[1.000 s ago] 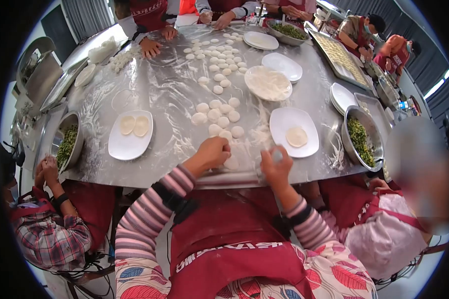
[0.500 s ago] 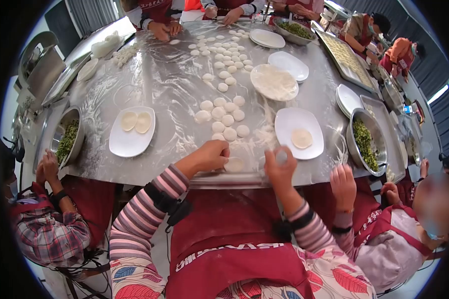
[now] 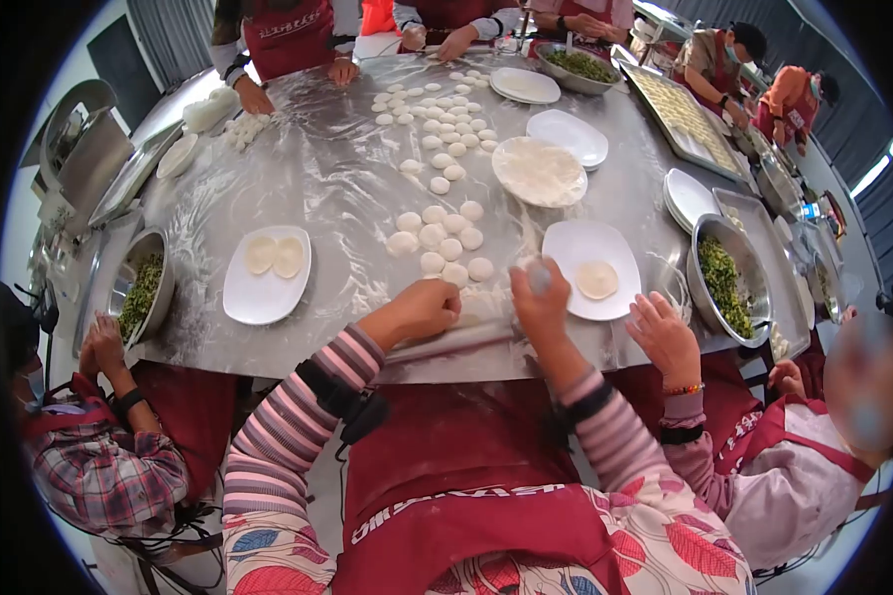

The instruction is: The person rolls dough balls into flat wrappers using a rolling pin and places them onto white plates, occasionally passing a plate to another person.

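Observation:
My left hand [image 3: 425,309] is at the table's near edge, its fingers pinched on the rim of a thin dough wrapper [image 3: 469,319], which is mostly hidden. A pale rolling pin [image 3: 456,340] lies slanted across the near side of that wrapper. Curled over the pin's right end is my right hand [image 3: 541,302], slightly blurred, with a greyish patch at its top that I cannot make out. Beyond my hands sit several floury dough pieces [image 3: 433,235]. Close to my right hand, a square white plate [image 3: 566,248] carries a round wrapper [image 3: 596,280].
Another plate [image 3: 266,297] with two wrappers is on the left. Bowls of green filling [image 3: 734,278] stand right and left. A floured plate [image 3: 539,171] lies farther back. Co-workers sit at both sides; one person's hand [image 3: 665,337] is near my right hand.
My right hand has shifted left and slightly away from me, with the pin now slanted over the wrapper. My left hand stays nearly in place. A co-worker across the table has spread their hands apart.

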Demonstrator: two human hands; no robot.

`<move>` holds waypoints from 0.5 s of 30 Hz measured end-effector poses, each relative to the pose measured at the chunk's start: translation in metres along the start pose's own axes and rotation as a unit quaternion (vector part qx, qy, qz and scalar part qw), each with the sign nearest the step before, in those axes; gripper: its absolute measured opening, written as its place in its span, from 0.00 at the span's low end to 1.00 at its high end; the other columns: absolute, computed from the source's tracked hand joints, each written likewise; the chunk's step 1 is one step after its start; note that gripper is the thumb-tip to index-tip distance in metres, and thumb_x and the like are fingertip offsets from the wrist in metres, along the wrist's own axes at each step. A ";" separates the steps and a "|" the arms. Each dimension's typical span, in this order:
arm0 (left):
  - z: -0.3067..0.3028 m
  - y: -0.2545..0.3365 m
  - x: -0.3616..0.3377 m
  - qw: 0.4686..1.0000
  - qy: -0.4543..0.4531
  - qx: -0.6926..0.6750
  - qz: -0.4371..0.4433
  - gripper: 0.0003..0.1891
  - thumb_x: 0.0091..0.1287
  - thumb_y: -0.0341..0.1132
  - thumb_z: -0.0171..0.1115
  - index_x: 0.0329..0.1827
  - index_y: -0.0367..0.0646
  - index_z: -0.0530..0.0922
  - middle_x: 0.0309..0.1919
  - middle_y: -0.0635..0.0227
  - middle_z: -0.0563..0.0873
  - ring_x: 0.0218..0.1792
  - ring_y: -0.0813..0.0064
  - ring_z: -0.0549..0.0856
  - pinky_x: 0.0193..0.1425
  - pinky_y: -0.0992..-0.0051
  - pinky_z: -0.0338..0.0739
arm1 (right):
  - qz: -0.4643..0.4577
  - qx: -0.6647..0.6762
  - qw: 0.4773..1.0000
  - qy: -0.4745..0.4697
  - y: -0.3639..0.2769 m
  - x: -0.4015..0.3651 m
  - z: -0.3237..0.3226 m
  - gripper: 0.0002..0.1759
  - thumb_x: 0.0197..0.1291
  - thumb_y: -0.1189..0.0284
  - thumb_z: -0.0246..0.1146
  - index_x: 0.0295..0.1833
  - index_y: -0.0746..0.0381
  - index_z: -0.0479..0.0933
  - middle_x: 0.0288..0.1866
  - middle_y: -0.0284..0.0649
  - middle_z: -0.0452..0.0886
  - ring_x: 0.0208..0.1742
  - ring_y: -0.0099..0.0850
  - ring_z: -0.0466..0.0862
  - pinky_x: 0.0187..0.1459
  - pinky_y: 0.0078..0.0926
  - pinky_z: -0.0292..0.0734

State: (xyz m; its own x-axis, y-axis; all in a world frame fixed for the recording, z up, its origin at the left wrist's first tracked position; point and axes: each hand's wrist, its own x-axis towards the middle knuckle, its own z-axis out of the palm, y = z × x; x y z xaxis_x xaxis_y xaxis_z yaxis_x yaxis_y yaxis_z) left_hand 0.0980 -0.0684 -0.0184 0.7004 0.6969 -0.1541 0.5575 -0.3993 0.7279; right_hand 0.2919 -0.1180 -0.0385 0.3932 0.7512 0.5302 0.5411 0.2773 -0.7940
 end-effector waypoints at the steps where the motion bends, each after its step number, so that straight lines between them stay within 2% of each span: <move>1: 0.001 0.001 0.005 0.998 0.034 0.041 0.020 0.07 0.53 0.31 0.62 0.31 0.37 0.77 0.26 0.56 0.82 0.31 0.62 0.82 0.36 0.68 0.74 | -0.049 -0.012 0.998 0.039 0.008 0.012 0.016 0.12 0.47 0.71 0.67 0.31 0.64 0.71 0.18 0.49 0.74 0.21 0.51 0.75 0.23 0.38 0.68; 4: 0.005 -0.002 0.011 0.998 0.030 0.051 0.029 0.07 0.54 0.32 0.61 0.31 0.37 0.77 0.27 0.55 0.82 0.31 0.61 0.82 0.36 0.67 0.74 | -0.026 -0.002 1.000 0.012 -0.002 0.018 0.015 0.12 0.46 0.72 0.67 0.32 0.65 0.71 0.19 0.50 0.74 0.21 0.50 0.75 0.23 0.38 0.69; 6: 0.005 -0.001 0.001 0.997 0.030 0.059 0.030 0.07 0.55 0.32 0.60 0.32 0.37 0.77 0.27 0.55 0.82 0.31 0.60 0.82 0.37 0.67 0.74 | -0.046 0.002 0.999 0.008 -0.001 -0.008 -0.009 0.12 0.46 0.73 0.67 0.31 0.65 0.70 0.18 0.50 0.73 0.21 0.49 0.75 0.24 0.37 0.70; 8: 0.006 -0.003 -0.007 0.997 0.026 0.071 0.026 0.07 0.55 0.32 0.60 0.32 0.37 0.78 0.28 0.54 0.82 0.31 0.60 0.82 0.37 0.66 0.74 | 0.007 -0.004 1.000 0.001 -0.005 -0.036 -0.028 0.12 0.46 0.74 0.67 0.29 0.65 0.69 0.18 0.49 0.73 0.20 0.48 0.74 0.24 0.35 0.69; 9: 0.008 -0.006 -0.009 1.000 0.007 -0.008 -0.002 0.07 0.55 0.32 0.59 0.32 0.37 0.78 0.28 0.54 0.82 0.32 0.58 0.82 0.37 0.66 0.74 | 0.009 -0.003 1.000 0.000 -0.005 -0.034 -0.025 0.12 0.46 0.74 0.67 0.29 0.65 0.69 0.18 0.49 0.73 0.20 0.48 0.74 0.24 0.35 0.69; 10: 0.010 -0.006 -0.011 0.996 -0.017 -0.086 -0.029 0.08 0.55 0.33 0.59 0.32 0.37 0.78 0.28 0.54 0.82 0.32 0.57 0.81 0.37 0.65 0.74 | -0.046 -0.030 0.998 0.006 -0.006 -0.030 -0.023 0.12 0.46 0.74 0.68 0.29 0.65 0.69 0.17 0.49 0.72 0.20 0.47 0.74 0.23 0.35 0.69; 11: 0.011 -0.005 -0.010 0.996 -0.027 -0.083 -0.029 0.08 0.55 0.33 0.59 0.32 0.37 0.78 0.28 0.54 0.82 0.32 0.57 0.81 0.37 0.65 0.74 | -0.099 -0.061 0.993 0.015 -0.005 -0.024 -0.022 0.13 0.46 0.74 0.68 0.29 0.65 0.69 0.17 0.48 0.72 0.19 0.46 0.74 0.23 0.34 0.68; 12: 0.011 -0.003 -0.007 1.000 0.003 -0.016 -0.011 0.07 0.55 0.32 0.59 0.32 0.37 0.78 0.28 0.53 0.82 0.32 0.57 0.82 0.37 0.65 0.74 | -0.018 -0.016 0.999 0.023 -0.005 -0.011 -0.008 0.13 0.46 0.74 0.68 0.29 0.65 0.69 0.17 0.48 0.72 0.19 0.46 0.74 0.22 0.34 0.68; 13: 0.008 0.001 -0.002 0.998 0.040 0.051 0.009 0.07 0.55 0.32 0.59 0.31 0.37 0.78 0.27 0.53 0.82 0.32 0.57 0.82 0.37 0.65 0.74 | -0.019 -0.005 1.000 0.023 -0.006 0.006 0.006 0.13 0.46 0.74 0.68 0.29 0.65 0.69 0.16 0.48 0.72 0.19 0.46 0.74 0.22 0.34 0.68; 15: 0.011 0.001 0.012 0.997 0.050 0.057 0.018 0.07 0.54 0.32 0.59 0.31 0.36 0.78 0.27 0.53 0.82 0.32 0.57 0.82 0.37 0.65 0.74 | -0.024 0.007 0.999 0.020 -0.004 0.015 0.013 0.13 0.46 0.74 0.68 0.29 0.65 0.69 0.16 0.48 0.72 0.19 0.46 0.74 0.22 0.34 0.68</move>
State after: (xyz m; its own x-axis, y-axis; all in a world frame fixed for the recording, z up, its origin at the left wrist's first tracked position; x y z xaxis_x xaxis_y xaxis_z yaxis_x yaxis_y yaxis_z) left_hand 0.1121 -0.0671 -0.0271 0.6754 0.7352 -0.0575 0.5846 -0.4862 0.6495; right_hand 0.2860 -0.0995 -0.0314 0.3970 0.7126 0.5784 0.5492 0.3205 -0.7718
